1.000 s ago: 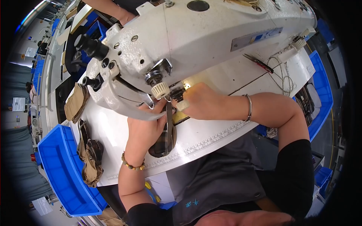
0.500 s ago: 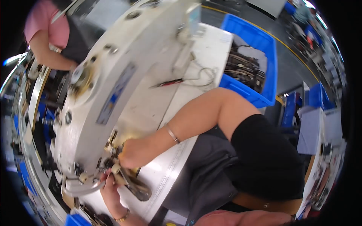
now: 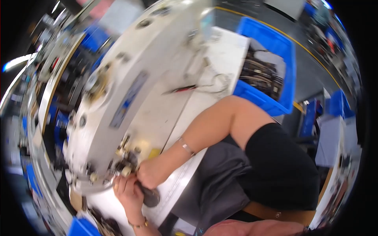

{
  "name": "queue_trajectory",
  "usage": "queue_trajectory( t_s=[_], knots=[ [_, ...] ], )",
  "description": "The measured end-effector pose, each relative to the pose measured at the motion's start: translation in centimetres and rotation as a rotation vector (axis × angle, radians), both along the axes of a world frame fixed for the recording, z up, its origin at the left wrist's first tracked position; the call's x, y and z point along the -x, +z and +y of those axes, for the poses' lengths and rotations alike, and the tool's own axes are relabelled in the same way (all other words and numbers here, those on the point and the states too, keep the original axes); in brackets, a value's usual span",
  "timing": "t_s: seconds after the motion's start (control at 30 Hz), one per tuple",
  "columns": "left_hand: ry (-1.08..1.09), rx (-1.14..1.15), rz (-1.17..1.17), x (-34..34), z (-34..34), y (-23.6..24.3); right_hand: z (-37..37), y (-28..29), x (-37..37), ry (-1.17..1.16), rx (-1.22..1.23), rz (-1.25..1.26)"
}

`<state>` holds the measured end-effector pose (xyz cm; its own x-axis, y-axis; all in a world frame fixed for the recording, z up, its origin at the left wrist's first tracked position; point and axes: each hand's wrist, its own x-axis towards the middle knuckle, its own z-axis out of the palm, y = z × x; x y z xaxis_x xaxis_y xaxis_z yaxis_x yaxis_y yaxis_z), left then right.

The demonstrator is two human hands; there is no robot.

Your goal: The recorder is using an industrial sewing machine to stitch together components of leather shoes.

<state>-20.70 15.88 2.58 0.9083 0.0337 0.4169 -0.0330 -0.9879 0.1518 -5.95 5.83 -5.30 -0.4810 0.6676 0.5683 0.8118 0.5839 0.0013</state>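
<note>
A white sewing machine stands on a white table with a printed ruler along its front edge, all somewhat blurred. My right hand is closed in front of the presser foot area, over a dark fabric piece; what its fingers grip is hidden. My left hand, with a bead bracelet at the wrist, is beside it to the left, fingers curled by the fabric piece and below the machine head; whether they hold it I cannot make out.
A blue bin of dark pieces stands beyond the table's far end. Dark-handled snips and a loop of cord lie on the table. Brown pieces and another blue bin are at lower left. A pink-clothed co-worker is blurred at the top.
The view has swung right, bringing the far bin and aisle in. Since half a second ago both my hands have drawn slightly toward me from the presser foot. The co-worker's arm has left sight.
</note>
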Motion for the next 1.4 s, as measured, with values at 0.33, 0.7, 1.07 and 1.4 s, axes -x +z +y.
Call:
queue_trajectory(
  t_s=[0.33,0.7,1.07,1.4],
  knots=[
    [0.194,0.168,0.044,0.1,2.1,-0.3,-1.4,1.3,-1.0,0.011,-0.108,0.03],
    [0.12,-0.11,0.096,-0.7,-0.1,-0.9,-2.1,1.5,-0.1,0.046,-0.132,-0.041],
    [0.313,0.499,0.177,0.7,1.5,-1.1,-1.5,3.4,-2.2,-0.141,-0.112,0.004],
    [0.256,0.129,0.085,0.4,-0.2,-1.5,-1.6,3.7,-2.5,-0.077,-0.13,0.071]
  ],
)
